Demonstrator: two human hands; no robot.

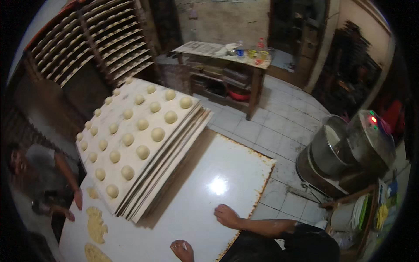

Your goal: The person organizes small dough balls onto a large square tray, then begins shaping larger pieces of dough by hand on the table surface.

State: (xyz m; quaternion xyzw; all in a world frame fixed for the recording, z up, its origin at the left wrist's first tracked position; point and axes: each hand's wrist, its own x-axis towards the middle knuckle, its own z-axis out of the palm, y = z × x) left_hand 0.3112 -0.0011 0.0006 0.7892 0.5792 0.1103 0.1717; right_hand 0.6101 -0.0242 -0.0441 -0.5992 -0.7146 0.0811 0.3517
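My left hand [181, 250] is at the lower edge of the white table [198, 185], its fingers closed around a small white stick-like thing [185, 246] whose kind I cannot make out. Farther right, my right hand [227, 216] rests on the tabletop near its stained edge. Its fingers are curled in, and nothing shows in them. Left of both hands stands a stack of boards [163, 168], the top one bearing rows of round dough balls [128, 139]. Flattened, irregular pieces of dough [95, 225] lie on the table's left side.
Across the table at left is another person [48, 174], hands by its edge. Racks of dough-laden boards [115, 39] stand behind. A side table [205, 48] holds bottles and cups. At right are a metal mixer [325, 146] and a shelf [355, 214] with containers.
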